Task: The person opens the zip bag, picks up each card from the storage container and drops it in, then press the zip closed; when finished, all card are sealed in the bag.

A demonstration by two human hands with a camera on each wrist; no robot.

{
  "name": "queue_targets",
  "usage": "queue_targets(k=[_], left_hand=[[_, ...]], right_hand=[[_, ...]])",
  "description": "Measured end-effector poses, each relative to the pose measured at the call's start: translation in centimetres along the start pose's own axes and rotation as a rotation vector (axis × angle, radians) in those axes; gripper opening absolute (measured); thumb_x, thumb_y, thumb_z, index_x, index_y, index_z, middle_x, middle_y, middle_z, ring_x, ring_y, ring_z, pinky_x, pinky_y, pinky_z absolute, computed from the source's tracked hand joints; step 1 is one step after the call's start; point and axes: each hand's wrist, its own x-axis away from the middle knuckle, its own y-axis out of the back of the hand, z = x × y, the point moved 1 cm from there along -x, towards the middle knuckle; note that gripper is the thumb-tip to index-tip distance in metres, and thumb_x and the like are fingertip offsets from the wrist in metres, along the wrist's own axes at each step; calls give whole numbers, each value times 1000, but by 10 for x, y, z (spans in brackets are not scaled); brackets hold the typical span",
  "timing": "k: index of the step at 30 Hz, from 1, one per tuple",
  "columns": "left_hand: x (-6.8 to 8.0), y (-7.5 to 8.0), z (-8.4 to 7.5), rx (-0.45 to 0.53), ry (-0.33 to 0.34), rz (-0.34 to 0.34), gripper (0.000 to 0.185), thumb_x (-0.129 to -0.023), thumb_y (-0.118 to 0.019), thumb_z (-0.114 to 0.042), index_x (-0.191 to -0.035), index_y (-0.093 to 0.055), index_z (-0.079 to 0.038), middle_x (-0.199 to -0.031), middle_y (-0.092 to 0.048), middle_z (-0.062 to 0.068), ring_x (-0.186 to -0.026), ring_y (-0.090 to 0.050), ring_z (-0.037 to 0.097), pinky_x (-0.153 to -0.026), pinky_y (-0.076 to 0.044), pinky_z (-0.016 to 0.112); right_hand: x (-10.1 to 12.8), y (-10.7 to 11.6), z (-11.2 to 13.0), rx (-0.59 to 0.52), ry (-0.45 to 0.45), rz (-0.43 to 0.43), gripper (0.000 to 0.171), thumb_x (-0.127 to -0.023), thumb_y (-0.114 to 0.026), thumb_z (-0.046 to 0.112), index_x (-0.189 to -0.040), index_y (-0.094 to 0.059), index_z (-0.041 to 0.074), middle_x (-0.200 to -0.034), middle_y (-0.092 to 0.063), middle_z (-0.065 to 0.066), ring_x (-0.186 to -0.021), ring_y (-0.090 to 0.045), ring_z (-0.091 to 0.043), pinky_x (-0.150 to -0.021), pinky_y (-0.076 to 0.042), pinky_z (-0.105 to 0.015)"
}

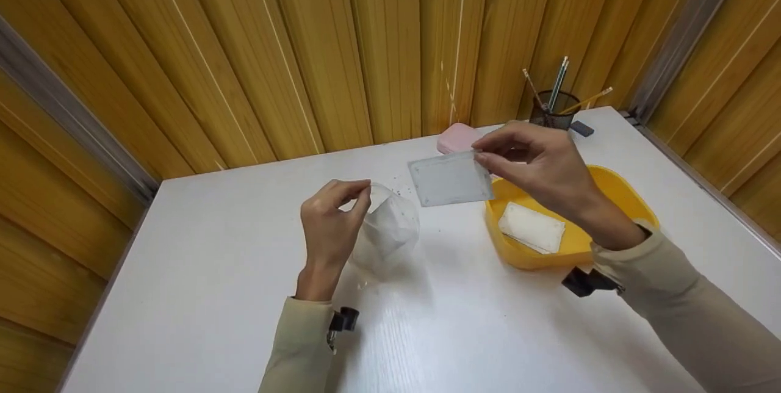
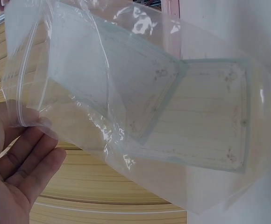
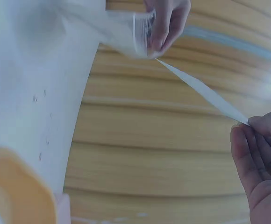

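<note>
My left hand (image 1: 332,213) pinches the open mouth of a clear zip bag (image 1: 387,231) that hangs down to the white table (image 1: 244,295). In the left wrist view the bag (image 2: 126,93) holds a pale card with a printed border (image 2: 205,121). My right hand (image 1: 528,158) pinches the right edge of a similar pale card (image 1: 450,178) and holds it in the air just right of the bag's mouth. The right wrist view shows this card edge-on (image 3: 205,91), reaching toward the bag's mouth (image 3: 138,32).
A yellow tray (image 1: 616,194) at the right holds several white cards (image 1: 532,227). Behind it lie a pink case (image 1: 456,137), a mesh pencil cup (image 1: 554,109) and a dark eraser (image 1: 581,129). Wood panelling backs the table.
</note>
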Motion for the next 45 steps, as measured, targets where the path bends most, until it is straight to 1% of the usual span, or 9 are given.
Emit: queue_targets(k=[4, 9, 16, 23, 27, 31, 36, 41, 45], left_hand=[[-1, 1, -1, 6, -12, -3, 10, -89, -78, 7, -94, -82, 0, -85, -77, 8, -79, -76, 21, -74, -64, 33], [-1, 1, -3, 0, -27, -3, 11, -88, -77, 9, -93, -82, 0, -85, -77, 8, -78, -76, 21, -73, -64, 34], [-1, 1, -4, -8, -22, 0, 10, -89, -77, 8, -94, -82, 0, -85, -77, 8, -78, -76, 20, -73, -64, 33], [0, 1, -3, -10, -14, -3, 10, -89, -78, 7, -93, -82, 0, -85, -77, 7, -78, -75, 20, -73, -64, 34], [0, 0, -4, -6, -2, 3, 8, -91, -78, 4, -94, -83, -1, -86, -77, 8, -79, -75, 20, -73, -64, 34], [-1, 0, -4, -3, 2, 7, 8, -90, -79, 4, -94, -83, -1, -86, -77, 7, -78, -75, 19, -73, -64, 34], [-2, -1, -4, 2, -17, 8, 9, -89, -80, 6, -93, -82, -1, -85, -77, 7, -77, -76, 20, -72, -65, 35], [-2, -1, -5, 6, -31, 7, 9, -88, -80, 7, -92, -82, -1, -85, -77, 7, -76, -75, 20, -72, -65, 35], [-1, -1, -5, 13, -31, 3, 8, -88, -80, 7, -92, -82, 0, -85, -77, 8, -76, -75, 20, -72, -65, 35]], right_hand=[[-5, -15, 7, -24, 36, 23, 18, -94, -78, -4, -111, -79, 2, -106, -76, -2, -89, -71, -17, -80, -61, -22], [-9, -31, 12, -40, 55, 65, 17, -93, -78, -5, -108, -79, 2, -104, -76, -1, -86, -71, -18, -77, -62, -25], [-9, -47, 18, 28, 80, 133, 17, -92, -78, -5, -107, -77, 4, -101, -73, 0, -85, -69, -13, -77, -62, -27], [-10, -62, 21, 90, 99, 174, 14, -94, -76, -3, -106, -77, 4, -98, -71, -2, -82, -67, -11, -76, -62, -27], [-11, -69, 18, 102, 106, 181, 12, -94, -76, -3, -105, -77, 3, -96, -71, -4, -81, -66, -13, -75, -62, -27], [-12, -75, 16, 100, 109, 172, 13, -93, -76, -4, -104, -78, 2, -94, -70, -5, -80, -66, -15, -74, -61, -27], [-13, -82, 13, 112, 125, 146, 14, -93, -77, -4, -104, -81, 3, -91, -70, -4, -80, -66, -15, -72, -60, -26], [-15, -90, 11, 111, 124, 156, 12, -92, -78, -4, -103, -81, 0, -90, -72, -7, -79, -67, -16, -72, -60, -26], [-16, -98, 7, 88, 126, 160, 10, -92, -78, -5, -101, -79, -2, -90, -73, -9, -78, -70, -18, -72, -62, -29]])
